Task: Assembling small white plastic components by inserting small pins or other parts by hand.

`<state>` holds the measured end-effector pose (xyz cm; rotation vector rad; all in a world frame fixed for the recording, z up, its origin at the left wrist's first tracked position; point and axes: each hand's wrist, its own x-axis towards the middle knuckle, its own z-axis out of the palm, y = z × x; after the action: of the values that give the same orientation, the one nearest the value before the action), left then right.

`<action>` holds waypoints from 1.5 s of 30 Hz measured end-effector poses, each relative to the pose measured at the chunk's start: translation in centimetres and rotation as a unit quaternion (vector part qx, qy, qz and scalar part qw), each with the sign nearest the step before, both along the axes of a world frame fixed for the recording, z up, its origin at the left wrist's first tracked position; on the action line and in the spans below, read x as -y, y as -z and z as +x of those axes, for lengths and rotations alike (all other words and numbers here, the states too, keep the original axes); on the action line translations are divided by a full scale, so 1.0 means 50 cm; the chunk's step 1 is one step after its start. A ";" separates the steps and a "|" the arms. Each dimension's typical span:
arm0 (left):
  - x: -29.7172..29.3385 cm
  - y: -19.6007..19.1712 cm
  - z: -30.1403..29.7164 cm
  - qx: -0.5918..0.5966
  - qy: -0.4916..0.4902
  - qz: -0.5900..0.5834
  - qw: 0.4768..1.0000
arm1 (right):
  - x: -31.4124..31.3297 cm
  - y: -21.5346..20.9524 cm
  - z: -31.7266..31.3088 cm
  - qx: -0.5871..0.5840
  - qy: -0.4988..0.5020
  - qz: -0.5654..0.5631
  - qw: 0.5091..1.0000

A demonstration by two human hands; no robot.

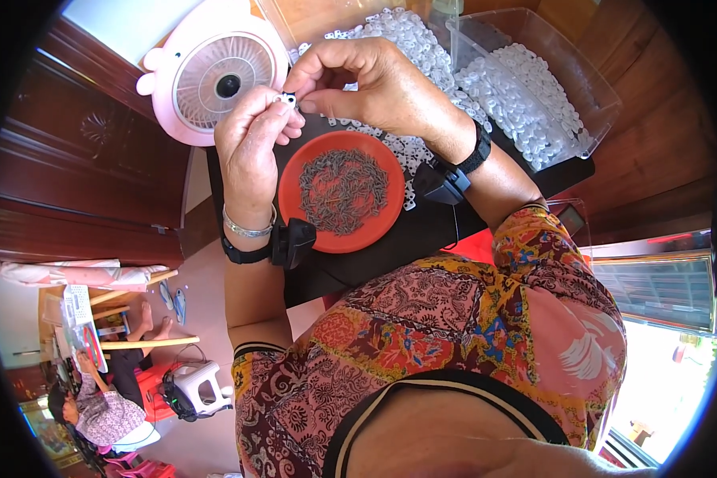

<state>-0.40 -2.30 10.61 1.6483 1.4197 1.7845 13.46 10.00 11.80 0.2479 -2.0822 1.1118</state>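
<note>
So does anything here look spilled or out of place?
Somewhat: loose white plastic pieces lie scattered on the black tabletop beside the red plate, outside the clear bin. Both hands, left hand and right hand, pinch one small piece.

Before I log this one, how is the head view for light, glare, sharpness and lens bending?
Head view: even daylight on both hands; the left hand and right hand pinch a small white piece, sharp enough to see. The window at lower right is blown out. Fisheye bends the wooden cabinet edges; the corners are black. The red dish of small dark parts reads clearly.
</note>
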 end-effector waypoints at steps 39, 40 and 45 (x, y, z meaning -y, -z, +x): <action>-0.016 0.012 -0.011 0.131 0.053 0.071 0.987 | -0.013 0.011 -0.013 0.032 0.109 0.101 0.988; -0.015 0.009 -0.006 0.112 0.037 0.077 0.990 | -0.013 0.013 -0.015 0.034 0.096 0.099 0.990; -0.007 0.001 -0.001 0.042 -0.001 0.038 0.998 | -0.006 0.014 -0.015 -0.011 0.120 0.132 0.984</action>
<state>-0.44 -1.94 10.57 1.5883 1.3338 1.9073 12.72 10.29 11.11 0.1300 -2.1716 0.6880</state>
